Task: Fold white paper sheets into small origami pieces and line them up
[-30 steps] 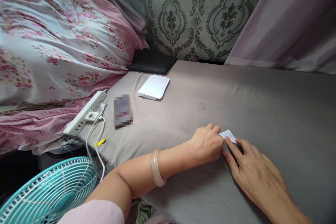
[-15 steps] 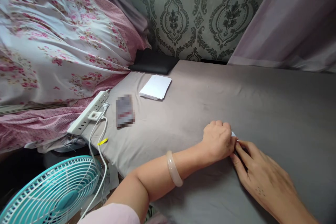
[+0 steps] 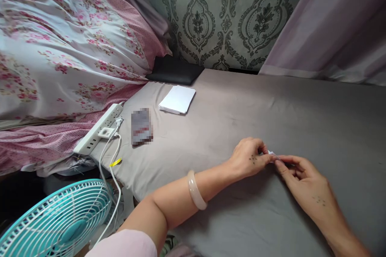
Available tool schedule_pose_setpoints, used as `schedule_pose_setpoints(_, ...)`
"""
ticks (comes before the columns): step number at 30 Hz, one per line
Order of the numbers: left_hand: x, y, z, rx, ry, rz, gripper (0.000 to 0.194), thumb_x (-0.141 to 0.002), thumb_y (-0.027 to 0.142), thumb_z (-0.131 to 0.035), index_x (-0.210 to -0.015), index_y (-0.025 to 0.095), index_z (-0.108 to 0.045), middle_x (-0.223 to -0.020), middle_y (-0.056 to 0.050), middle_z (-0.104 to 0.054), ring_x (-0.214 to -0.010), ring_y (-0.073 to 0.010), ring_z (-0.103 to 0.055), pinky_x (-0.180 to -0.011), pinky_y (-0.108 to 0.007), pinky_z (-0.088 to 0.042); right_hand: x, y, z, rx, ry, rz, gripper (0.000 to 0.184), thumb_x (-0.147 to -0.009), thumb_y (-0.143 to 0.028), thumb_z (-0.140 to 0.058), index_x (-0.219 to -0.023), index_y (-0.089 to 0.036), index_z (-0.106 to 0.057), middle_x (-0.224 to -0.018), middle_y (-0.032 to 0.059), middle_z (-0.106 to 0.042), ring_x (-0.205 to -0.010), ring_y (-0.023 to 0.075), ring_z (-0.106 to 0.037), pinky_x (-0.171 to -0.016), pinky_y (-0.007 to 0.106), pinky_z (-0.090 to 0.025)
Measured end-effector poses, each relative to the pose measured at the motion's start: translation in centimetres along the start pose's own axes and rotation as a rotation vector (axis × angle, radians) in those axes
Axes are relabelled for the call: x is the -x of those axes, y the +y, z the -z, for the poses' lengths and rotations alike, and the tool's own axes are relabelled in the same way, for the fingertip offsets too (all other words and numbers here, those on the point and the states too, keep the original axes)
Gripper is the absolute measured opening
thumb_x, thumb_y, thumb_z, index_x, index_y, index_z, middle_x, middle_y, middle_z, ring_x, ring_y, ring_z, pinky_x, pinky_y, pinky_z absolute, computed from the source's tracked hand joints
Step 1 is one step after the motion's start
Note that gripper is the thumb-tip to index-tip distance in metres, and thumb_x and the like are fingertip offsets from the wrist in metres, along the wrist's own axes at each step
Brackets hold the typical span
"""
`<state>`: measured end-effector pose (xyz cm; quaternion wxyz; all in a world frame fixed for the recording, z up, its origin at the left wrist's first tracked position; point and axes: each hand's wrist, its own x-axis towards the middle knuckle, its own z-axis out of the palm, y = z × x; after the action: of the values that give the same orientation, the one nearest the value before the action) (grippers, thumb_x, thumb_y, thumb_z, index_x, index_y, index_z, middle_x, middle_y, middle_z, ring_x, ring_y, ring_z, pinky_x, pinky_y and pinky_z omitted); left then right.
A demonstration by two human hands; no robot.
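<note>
Pinching a small white paper [image 3: 270, 153] between us, we hold our left hand [image 3: 249, 158] and right hand [image 3: 303, 178] almost together over the near right part of the grey sheet [image 3: 301, 120]. The fingers [image 3: 292, 159] of both hands are drawn in narrow on it, thumbs toward us, so that only a small pale tip shows at the far side; we cannot tell how it is folded, if at all, nor whether it touches the sheet below. We judge it to be very light, thin and fairly crisp: it should bend easily, take a crease under modest pressure, and tear or crumple if we pull too hard from both sides. Dry paper ought not to slip much, so a gentle pinch by the edges, with the fingertips flat against it, seems the best hold. The soft sheet probably gives way when pressed, so we would expect firmer support from thumb against finger than from the cloth beneath. Well apart, on the far left, lies a stack of white paper [image 3: 177, 99]; its sheets look loosely squared, and we would lift one by a corner.
</note>
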<state>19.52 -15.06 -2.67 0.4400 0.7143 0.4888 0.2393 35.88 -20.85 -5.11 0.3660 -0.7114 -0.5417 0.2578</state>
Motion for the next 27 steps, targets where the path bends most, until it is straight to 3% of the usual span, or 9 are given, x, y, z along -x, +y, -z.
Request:
schedule_pose_setpoints(5, 0.4, 0.2, -0.2, 0.287, -0.038, 0.079, 0.038, -0.078, 0.055, -0.062, -0.086, 0.018, -0.061, -0.067, 0.004, -0.052, -0.057, -0.0085, -0.045, -0.054, -0.022, -0.036, -0.2, -0.5, 0.7, -0.333, -0.018, -0.209, 0.046, -0.068, -0.053, -0.073, -0.099, -0.02, -0.065, -0.059, -0.002, -0.058, -0.05, 0.011, -0.05, -0.045, 0.022, -0.041)
schedule_pose_setpoints(7, 0.5, 0.1, -0.4, 0.367, -0.003, 0.052, 0.041, -0.075, 0.053, -0.066, -0.095, 0.018, -0.06, -0.07, 0.003, -0.055, -0.058, -0.008, -0.045, -0.054, -0.021, -0.037, -0.2, -0.8, 0.9, -0.333, -0.007, -0.206, 0.042, -0.068, -0.053, -0.073, -0.095, -0.021, -0.069, -0.053, -0.0034, -0.053, -0.049, 0.0101, -0.047, -0.044, 0.021, -0.038)
schedule_pose_setpoints(10, 0.5, -0.3, -0.4, 0.448, -0.014, 0.029, 0.053, -0.071, 0.045, -0.073, -0.113, 0.017, -0.057, -0.082, -0.001, -0.062, -0.063, -0.0087, -0.051, -0.058, -0.021, -0.041, -0.1, -1.4, 1.2, -0.233, 0.031, -0.132, 0.037, -0.066, -0.053, -0.073, -0.088, -0.023, -0.073, -0.066, 0.0003, -0.063, -0.051, 0.011, -0.05, -0.045, 0.023, -0.041)
schedule_pose_setpoints(12, 0.5, -0.6, -0.3, 0.451, -0.117, 0.057, 0.048, -0.071, 0.045, -0.073, -0.108, 0.016, -0.063, -0.081, -0.002, -0.065, -0.064, -0.0098, -0.053, -0.059, -0.021, -0.042, 0.0, -1.8, 1.3, -0.172, 0.042, -0.041, 0.033, -0.066, -0.052, -0.072, -0.083, -0.024, -0.074, -0.079, 0.0026, -0.07, -0.06, 0.0143, -0.058, -0.052, 0.025, -0.047)
schedule_pose_setpoints(14, 0.4, -0.8, -0.2, 0.455, -0.184, 0.092, 0.037, -0.072, 0.046, -0.071, -0.089, 0.013, -0.069, -0.071, -0.002, -0.064, -0.061, -0.0103, -0.053, -0.057, -0.022, -0.041, 0.1, -2.0, 1.3, -0.161, 0.048, 0.038, 0.03, -0.067, -0.051, -0.071, -0.08, -0.025, -0.075, -0.085, 0.0031, -0.072, -0.07, 0.0172, -0.063, -0.059, 0.026, -0.05)
schedule_pose_setpoints(17, 0.4, -0.7, -0.2, 0.599, -0.122, 0.149, 0.032, -0.07, 0.041, -0.072, -0.078, 0.011, -0.071, -0.061, -0.001, -0.062, -0.056, -0.0096, -0.053, -0.055, -0.022, -0.041, 0.2, -2.2, 1.2, -0.211, 0.079, -0.043, 0.035, -0.073, -0.051, -0.068, -0.093, -0.023, -0.075, -0.068, 0.0011, -0.068, -0.053, 0.0121, -0.055, -0.052, 0.025, -0.046)
schedule_pose_setpoints(19, 0.5, -0.3, -0.3, 0.721, -0.068, 0.178, 0.031, -0.066, 0.039, -0.075, -0.075, 0.01, -0.071, -0.059, -0.002, -0.062, -0.054, -0.0094, -0.054, -0.055, -0.022, -0.043, 0.1, -2.2, 1.1, -0.37, 0.134, -0.063, 0.037, -0.082, -0.052, -0.06, -0.1, -0.022, -0.072, -0.067, 0.0007, -0.066, -0.051, 0.0104, -0.052, -0.05, 0.023, -0.043)
schedule_pose_setpoints(21, 0.5, 0.0, -0.3, 0.805, -0.037, 0.182, 0.031, -0.063, 0.039, -0.078, -0.071, 0.01, -0.07, -0.057, -0.002, -0.062, -0.052, -0.0086, -0.053, -0.055, -0.022, -0.044, 0.1, -2.2, 1.2, -0.501, 0.134, -0.083, 0.035, -0.08, -0.052, -0.062, -0.091, -0.02, -0.071, -0.081, 0.0044, -0.069, -0.057, 0.0105, -0.054, -0.05, 0.023, -0.043)
schedule_pose_setpoints(27, 0.7, 0.3, -0.4, 0.917, -0.045, 0.218, 0.028, -0.064, 0.036, -0.082, -0.074, 0.011, -0.071, -0.061, -0.002, -0.066, -0.055, -0.0085, -0.059, -0.059, -0.021, -0.048, 0.8, -2.7, 1.3, -0.507, 0.065, -0.093, 0.03, -0.075, -0.047, -0.07, -0.081, -0.018, -0.064, -0.073, 0.0017, -0.064, -0.061, 0.0115, -0.054, -0.054, 0.024, -0.042)
